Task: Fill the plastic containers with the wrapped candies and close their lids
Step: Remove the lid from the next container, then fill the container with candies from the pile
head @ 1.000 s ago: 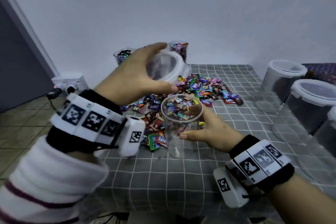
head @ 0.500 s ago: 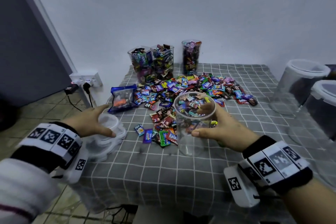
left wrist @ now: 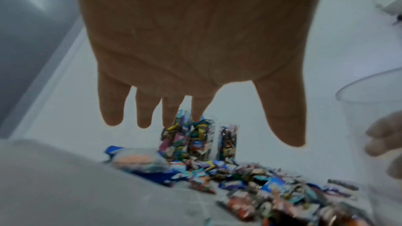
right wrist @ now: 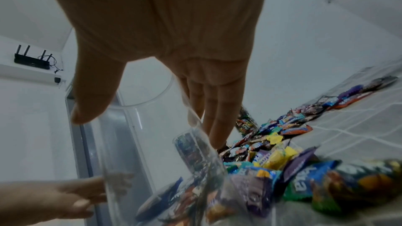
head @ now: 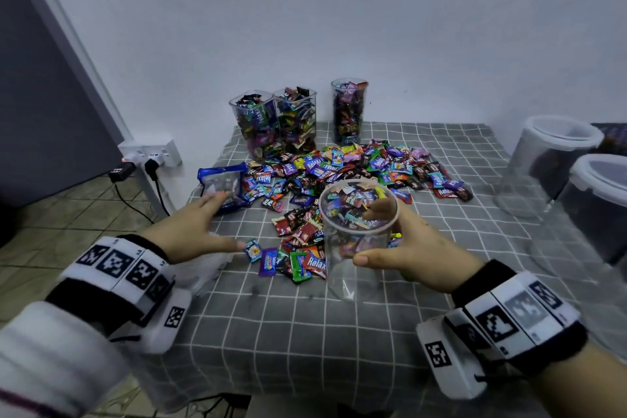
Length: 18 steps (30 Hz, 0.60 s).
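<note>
My right hand [head: 368,234] grips a clear plastic container [head: 356,278] standing upright on the checked cloth, thumb at the front and fingers round the back; the right wrist view shows the same container [right wrist: 141,143] with bare walls. Its translucent lid [head: 200,268] lies at the table's left edge, below my left wrist. My left hand [head: 217,220] hovers open with spread fingers above the cloth, holding nothing, just left of the heap of wrapped candies [head: 339,173]. In the left wrist view the left hand [left wrist: 217,126] is open too, with the candies [left wrist: 261,186] below it.
Three clear containers filled with candies [head: 295,119] stand uncovered at the back by the wall. A blue bag [head: 222,185] lies by my left fingertips. Two large lidded tubs [head: 549,163] stand at the right. A power strip [head: 149,156] hangs off the table's left.
My left hand carried the lid down to the table's left edge, let go of it, and now reaches forward with spread fingers. My right hand has kept its hold on the container.
</note>
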Motion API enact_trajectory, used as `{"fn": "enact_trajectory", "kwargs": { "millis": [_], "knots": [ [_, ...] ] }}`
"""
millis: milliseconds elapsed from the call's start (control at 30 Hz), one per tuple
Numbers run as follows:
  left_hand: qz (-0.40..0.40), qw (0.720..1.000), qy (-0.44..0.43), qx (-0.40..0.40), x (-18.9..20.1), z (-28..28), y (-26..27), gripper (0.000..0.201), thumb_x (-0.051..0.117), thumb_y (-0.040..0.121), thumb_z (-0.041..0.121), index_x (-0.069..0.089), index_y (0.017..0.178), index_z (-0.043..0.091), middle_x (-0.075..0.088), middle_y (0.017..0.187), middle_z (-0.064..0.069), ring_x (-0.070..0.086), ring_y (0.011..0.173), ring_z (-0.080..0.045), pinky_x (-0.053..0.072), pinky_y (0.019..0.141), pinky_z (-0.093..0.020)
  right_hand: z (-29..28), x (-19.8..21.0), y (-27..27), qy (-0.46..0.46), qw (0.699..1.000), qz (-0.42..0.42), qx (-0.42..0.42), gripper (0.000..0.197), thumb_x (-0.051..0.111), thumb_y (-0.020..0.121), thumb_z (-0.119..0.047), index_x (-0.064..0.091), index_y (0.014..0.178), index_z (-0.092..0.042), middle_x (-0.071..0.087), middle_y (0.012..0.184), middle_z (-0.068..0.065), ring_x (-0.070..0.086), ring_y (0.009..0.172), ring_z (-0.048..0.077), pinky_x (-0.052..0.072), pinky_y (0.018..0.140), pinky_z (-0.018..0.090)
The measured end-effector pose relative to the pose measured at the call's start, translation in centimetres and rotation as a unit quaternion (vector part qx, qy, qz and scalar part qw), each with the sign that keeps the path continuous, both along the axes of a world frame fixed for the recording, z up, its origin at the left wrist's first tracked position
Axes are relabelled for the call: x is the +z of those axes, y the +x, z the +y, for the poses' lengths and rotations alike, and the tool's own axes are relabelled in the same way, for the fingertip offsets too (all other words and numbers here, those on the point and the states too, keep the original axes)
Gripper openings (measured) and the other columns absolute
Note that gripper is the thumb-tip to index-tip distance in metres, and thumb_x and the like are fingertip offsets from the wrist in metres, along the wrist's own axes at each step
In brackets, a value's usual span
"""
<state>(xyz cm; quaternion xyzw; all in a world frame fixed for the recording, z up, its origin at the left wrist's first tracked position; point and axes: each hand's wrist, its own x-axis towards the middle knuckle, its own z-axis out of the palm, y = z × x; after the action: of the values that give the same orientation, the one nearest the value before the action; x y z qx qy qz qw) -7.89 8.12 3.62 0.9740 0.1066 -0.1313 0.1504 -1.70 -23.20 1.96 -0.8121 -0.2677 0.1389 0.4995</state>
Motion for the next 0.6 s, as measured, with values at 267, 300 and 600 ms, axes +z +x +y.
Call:
{"fn": "enact_trajectory", "kwargs": {
  "millis": [267, 300, 600],
  "knots": [
    [-0.018, 0.99, -0.136, -0.002, 1.2, -3.9, 5.6, 0.112, 0.051, 0.058, 0.086, 0.021, 0.148, 0.027, 0.025, 0.155, -0.001, 0.028, 0.139, -0.019, 0.021, 0.111, -0.032, -1.6, 0.8, 1.2, -0.174, 0.981, -0.016, 0.079, 0.088, 0.081, 0.067, -0.025, 0.03, 0.138, -0.031, 0.051, 0.131, -0.01, 0.05, 0.118, 0.004, 0.04, 0.102, 0.025],
    [-0.021, 0.988, -0.151, 0.016, 1.1, -4.0, 6.8, 0.09, 0.054, 0.076, 0.07, 0.023, 0.148, 0.024, 0.026, 0.154, -0.002, 0.028, 0.139, -0.02, 0.023, 0.108, -0.029, -1.8, 0.9, 1.6, -0.221, 0.972, -0.019, 0.08, 0.088, 0.078, 0.068, -0.026, 0.027, 0.141, -0.03, 0.049, 0.135, -0.006, 0.049, 0.12, 0.011, 0.039, 0.104, 0.032],
    [-0.072, 0.957, -0.243, 0.138, -0.6, -2.3, 15.4, 0.078, 0.068, 0.077, 0.05, 0.045, 0.135, 0.002, 0.045, 0.141, -0.02, 0.045, 0.127, -0.037, 0.036, 0.107, -0.044, -2.4, 0.8, 11.1, -0.273, 0.957, -0.026, -0.098, 0.069, 0.066, 0.085, -0.029, 0.034, 0.141, -0.008, 0.04, 0.143, 0.012, 0.041, 0.129, 0.026, 0.035, 0.107, 0.035]
  ]
}}
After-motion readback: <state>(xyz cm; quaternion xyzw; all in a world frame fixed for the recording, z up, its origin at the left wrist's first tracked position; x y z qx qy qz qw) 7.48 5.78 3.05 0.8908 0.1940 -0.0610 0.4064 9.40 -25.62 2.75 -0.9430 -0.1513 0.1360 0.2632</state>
